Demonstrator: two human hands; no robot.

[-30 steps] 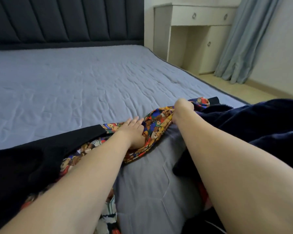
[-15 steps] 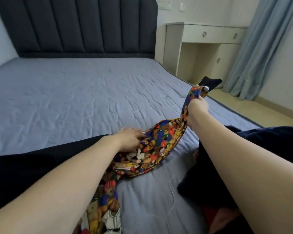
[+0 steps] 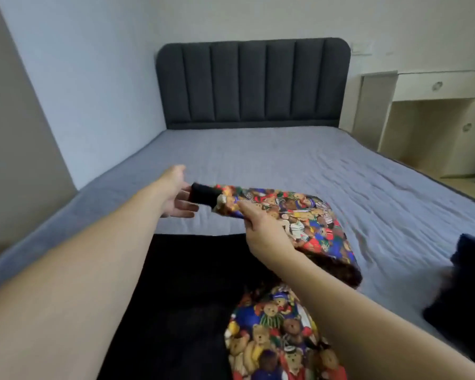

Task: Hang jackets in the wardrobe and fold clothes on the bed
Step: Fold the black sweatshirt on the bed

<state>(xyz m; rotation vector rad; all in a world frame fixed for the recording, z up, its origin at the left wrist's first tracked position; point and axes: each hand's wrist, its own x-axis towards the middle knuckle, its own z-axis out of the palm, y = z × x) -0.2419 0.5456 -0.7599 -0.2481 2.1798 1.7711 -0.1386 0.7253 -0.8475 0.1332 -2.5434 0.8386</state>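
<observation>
Jacket (image 3: 285, 333) lies on the bed (image 3: 285, 160), its bear-print sleeve (image 3: 291, 212) held up, long axis running leftward. Right hand (image 3: 261, 229) grips the sleeve; left hand (image 3: 176, 196), open, reaches the black cuff (image 3: 203, 194), nearest it.

A: Any readable text in your head view? Labels, brands, numbers?

B: None. The bear-print jacket (image 3: 299, 215) you're holding carries a picture pattern only, teddy bears in coloured clothes, no lettering I can make out.

A: Its black cuff (image 3: 203, 195)?

B: Plain, no tag showing.

A: Furniture?

B: Headboard (image 3: 254, 83) is plain padded panels. The drawer unit (image 3: 436, 86) has round knobs, no markings. There's a pale wall plate (image 3: 362, 47) above it, too blurred to tell whether it bears any sign.
</observation>
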